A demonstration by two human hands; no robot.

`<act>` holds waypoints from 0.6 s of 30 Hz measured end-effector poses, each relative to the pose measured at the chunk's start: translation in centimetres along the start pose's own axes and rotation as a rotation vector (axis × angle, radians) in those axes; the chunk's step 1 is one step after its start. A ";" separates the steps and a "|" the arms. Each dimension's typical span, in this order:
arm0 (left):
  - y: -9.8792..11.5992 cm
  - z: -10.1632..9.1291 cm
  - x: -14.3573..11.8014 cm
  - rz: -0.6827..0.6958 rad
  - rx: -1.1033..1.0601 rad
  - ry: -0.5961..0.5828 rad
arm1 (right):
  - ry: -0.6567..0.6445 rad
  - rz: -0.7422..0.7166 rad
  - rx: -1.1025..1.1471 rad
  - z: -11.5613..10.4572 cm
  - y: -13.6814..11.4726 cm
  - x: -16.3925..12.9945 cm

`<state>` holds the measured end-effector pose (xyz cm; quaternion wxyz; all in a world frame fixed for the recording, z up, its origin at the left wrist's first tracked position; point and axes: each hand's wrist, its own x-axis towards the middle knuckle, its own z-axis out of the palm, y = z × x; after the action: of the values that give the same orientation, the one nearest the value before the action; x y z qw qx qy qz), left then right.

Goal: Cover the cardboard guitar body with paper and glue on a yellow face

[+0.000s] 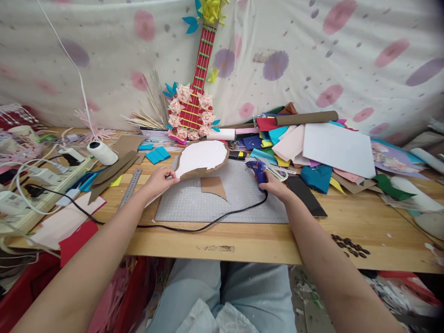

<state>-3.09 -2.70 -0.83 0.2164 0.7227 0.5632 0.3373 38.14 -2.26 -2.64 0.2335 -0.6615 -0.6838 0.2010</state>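
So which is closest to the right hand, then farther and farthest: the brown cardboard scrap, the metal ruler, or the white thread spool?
From the right hand:
1. Cardboard scrap, on the cutting mat.
2. Metal ruler, left of the mat.
3. Thread spool, far left.

A matt brown cardboard cutout (203,159) faced with smooth white paper lies over a grey, grid-printed cutting mat (239,201) on a pale varnished wooden table (364,222), beside a glossy blue plastic glue gun (258,170), a brushed metal ruler (131,187) and matt foam sheets (312,152).
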 end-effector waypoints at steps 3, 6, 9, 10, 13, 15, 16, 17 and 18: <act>0.2 0.0 0.1 -0.121 -0.099 0.013 | -0.015 0.054 0.065 0.3 -0.8 -0.3; 0.7 0.0 0.1 -0.176 -0.070 0.036 | 0.073 0.107 0.057 1.1 -1.2 0.0; 0.9 0.1 0.0 -0.215 0.040 0.117 | 0.142 0.155 0.033 2.0 -1.3 0.4; 0.9 0.1 0.0 -0.241 0.081 0.176 | 0.162 0.170 0.031 2.2 -1.3 0.5; 0.5 -0.2 0.3 -0.337 0.147 0.372 | 0.215 0.205 0.039 2.6 -1.2 0.6; 0.7 -0.5 0.5 -0.405 0.170 0.404 | 0.247 0.226 0.075 2.6 -1.1 0.6; 1.0 -0.6 0.6 -0.438 0.199 0.391 | 0.267 0.232 0.107 2.6 -1.1 0.6; 1.4 -0.8 0.7 -0.464 0.245 0.369 | 0.288 0.230 0.150 2.6 -1.0 0.6; 2.0 -0.9 0.7 -0.480 0.303 0.347 | 0.308 0.223 0.204 2.5 -0.9 0.6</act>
<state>-2.32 -2.63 1.27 0.0804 0.5250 0.7897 0.3072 35.93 -1.62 -4.12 0.3773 -0.7290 -0.5385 0.1904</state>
